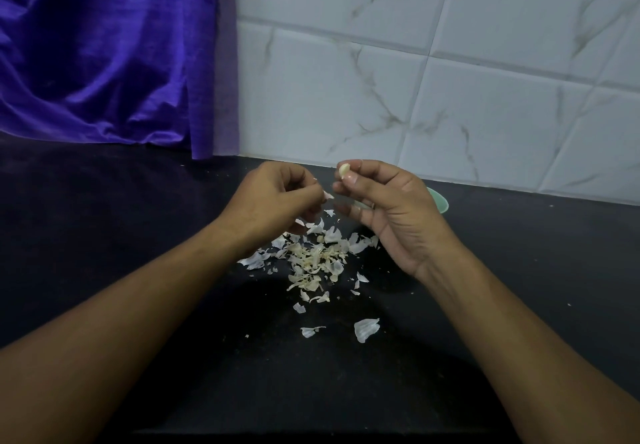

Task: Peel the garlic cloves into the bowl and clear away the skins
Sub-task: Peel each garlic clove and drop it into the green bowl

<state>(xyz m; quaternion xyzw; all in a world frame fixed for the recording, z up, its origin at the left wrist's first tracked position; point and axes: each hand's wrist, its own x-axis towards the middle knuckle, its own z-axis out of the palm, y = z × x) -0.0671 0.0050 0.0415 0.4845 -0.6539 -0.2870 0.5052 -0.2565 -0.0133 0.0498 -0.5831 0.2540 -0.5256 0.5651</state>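
- Garlic clove (344, 170): 1, pinched in R hand (388, 208) btwn thumb + fingertips, held above counter (173, 305);
- L hand (273, 201): fingers curled, pinching 1 skin flake (328, 196);
- skins (315, 260): 1 loose pile on counter btwn hands, too many to count;
- bowl (440, 199): 1, green, mostly hidden behind R hand

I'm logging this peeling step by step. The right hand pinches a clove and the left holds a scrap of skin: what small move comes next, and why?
Probably the right hand should drop its clove into the green bowl. The clove looks bare, the left hand holds a pulled-off skin scrap, and the bowl sits just behind the right hand.
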